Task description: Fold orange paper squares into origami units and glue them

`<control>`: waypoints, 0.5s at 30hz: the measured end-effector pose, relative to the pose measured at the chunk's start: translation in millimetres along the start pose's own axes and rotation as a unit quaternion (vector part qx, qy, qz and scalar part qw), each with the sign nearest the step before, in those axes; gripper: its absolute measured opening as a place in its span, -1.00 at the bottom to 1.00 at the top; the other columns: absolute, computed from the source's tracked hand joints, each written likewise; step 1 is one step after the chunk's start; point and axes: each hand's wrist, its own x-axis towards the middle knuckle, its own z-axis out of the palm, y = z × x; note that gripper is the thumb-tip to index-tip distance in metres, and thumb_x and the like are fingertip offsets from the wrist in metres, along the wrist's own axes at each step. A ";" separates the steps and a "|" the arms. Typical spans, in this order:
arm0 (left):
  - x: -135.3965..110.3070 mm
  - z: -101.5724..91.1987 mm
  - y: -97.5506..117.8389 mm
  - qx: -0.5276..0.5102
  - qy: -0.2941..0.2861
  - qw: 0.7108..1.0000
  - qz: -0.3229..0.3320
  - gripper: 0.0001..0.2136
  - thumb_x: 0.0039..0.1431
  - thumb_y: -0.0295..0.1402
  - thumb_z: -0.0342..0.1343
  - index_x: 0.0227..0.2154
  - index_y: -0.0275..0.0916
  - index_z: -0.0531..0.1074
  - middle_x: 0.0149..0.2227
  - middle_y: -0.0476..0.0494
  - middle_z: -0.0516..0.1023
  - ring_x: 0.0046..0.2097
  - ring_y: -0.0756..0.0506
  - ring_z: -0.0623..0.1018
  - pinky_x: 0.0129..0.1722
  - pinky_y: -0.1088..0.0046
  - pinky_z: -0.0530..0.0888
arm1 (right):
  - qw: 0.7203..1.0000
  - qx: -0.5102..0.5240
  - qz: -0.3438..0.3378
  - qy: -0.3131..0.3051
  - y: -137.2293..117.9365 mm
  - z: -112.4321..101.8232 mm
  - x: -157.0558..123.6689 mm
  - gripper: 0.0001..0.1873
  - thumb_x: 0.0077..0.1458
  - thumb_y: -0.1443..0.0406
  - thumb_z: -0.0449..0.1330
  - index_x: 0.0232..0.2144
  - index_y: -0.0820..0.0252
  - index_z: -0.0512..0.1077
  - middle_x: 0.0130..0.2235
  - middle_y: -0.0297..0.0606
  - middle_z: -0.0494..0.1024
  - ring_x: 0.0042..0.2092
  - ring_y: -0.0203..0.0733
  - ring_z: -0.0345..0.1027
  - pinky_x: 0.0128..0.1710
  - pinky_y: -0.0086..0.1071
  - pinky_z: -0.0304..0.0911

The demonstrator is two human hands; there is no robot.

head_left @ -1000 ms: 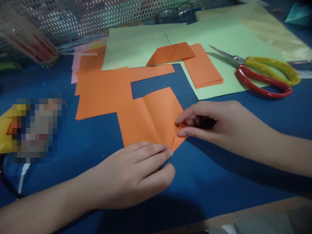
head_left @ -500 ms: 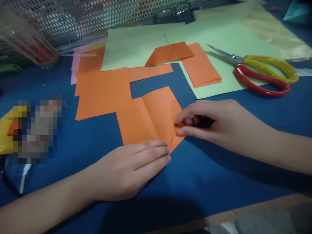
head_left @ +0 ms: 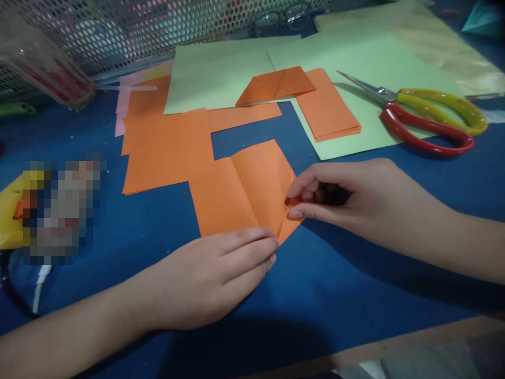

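Observation:
An orange sheet of paper (head_left: 232, 195) with a crease down its middle lies on the blue table in front of me. Flat across its near edge rests my left hand (head_left: 213, 279), fingers stretched out and pressing the paper down. My right hand (head_left: 335, 195) pinches the sheet's right corner between thumb and fingers, and that corner is folded over towards the middle. Beyond them, a folded orange paper piece (head_left: 276, 87) overlaps a small stack of orange paper (head_left: 329, 108). Part of the sheet's near edge is hidden under my left fingers.
Scissors (head_left: 389, 97) with red and yellow handles lie at the right on green paper (head_left: 221, 68). More orange sheets (head_left: 169, 147) are at the left. A clear container (head_left: 55, 73), eyeglasses (head_left: 282, 20) and a metal mesh panel (head_left: 158, 26) stand at the back.
The left fingers have shifted slightly along the near edge. My right hand still pinches the corner, almost in the same place. The view has moved very slightly.

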 end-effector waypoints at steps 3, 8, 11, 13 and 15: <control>0.4 0.1 0.6 0.003 0.002 1.000 -0.007 -0.70 0.51 -0.54 -0.14 -0.09 -0.41 0.53 0.05 -0.25 0.66 0.11 -0.15 0.62 0.17 0.40 0.53 | 1.000 -0.007 0.004 0.002 -1.3 -0.2 0.0 -0.84 0.14 0.11 0.34 -0.37 0.01 0.49 -0.43 -0.40 0.59 -0.43 -0.22 0.43 -0.47 -0.29 0.26; -2.3 3.0 1.3 -0.006 -0.027 0.999 -0.019 -0.66 0.52 -0.53 -0.21 -0.04 -0.36 0.52 0.17 -0.21 0.59 0.20 -0.18 0.55 0.18 0.27 0.49 | 0.999 -0.026 0.002 0.023 1.2 -0.6 -0.1 -0.74 0.11 0.07 0.35 -0.46 0.02 0.42 -0.48 -0.43 0.57 -0.49 -0.23 0.40 -0.54 -0.31 0.19; -3.8 2.5 1.7 -0.008 -0.039 0.999 -0.025 -0.63 0.52 -0.54 -0.24 -0.05 -0.32 0.52 0.17 -0.19 0.59 0.23 -0.14 0.52 0.27 0.26 0.41 | 0.999 -0.037 0.005 0.024 1.6 -0.4 -0.6 -0.73 0.12 0.08 0.35 -0.48 0.02 0.41 -0.48 -0.44 0.58 -0.48 -0.23 0.43 -0.54 -0.31 0.19; -4.2 1.5 1.7 -0.007 -0.043 0.999 -0.027 -0.62 0.52 -0.54 -0.24 -0.05 -0.31 0.53 0.17 -0.19 0.59 0.24 -0.13 0.51 0.29 0.26 0.38 | 0.999 -0.041 0.004 0.026 1.1 0.2 -1.2 -0.73 0.12 0.09 0.36 -0.48 0.03 0.41 -0.48 -0.44 0.58 -0.48 -0.23 0.43 -0.53 -0.31 0.19; -3.7 0.3 1.5 0.001 -0.043 0.999 -0.021 -0.63 0.51 -0.54 -0.24 -0.07 -0.31 0.52 0.16 -0.18 0.60 0.23 -0.14 0.52 0.29 0.26 0.37 | 0.999 -0.039 0.000 0.025 0.7 0.9 -1.6 -0.73 0.12 0.09 0.36 -0.48 0.03 0.41 -0.48 -0.44 0.57 -0.49 -0.23 0.42 -0.54 -0.31 0.19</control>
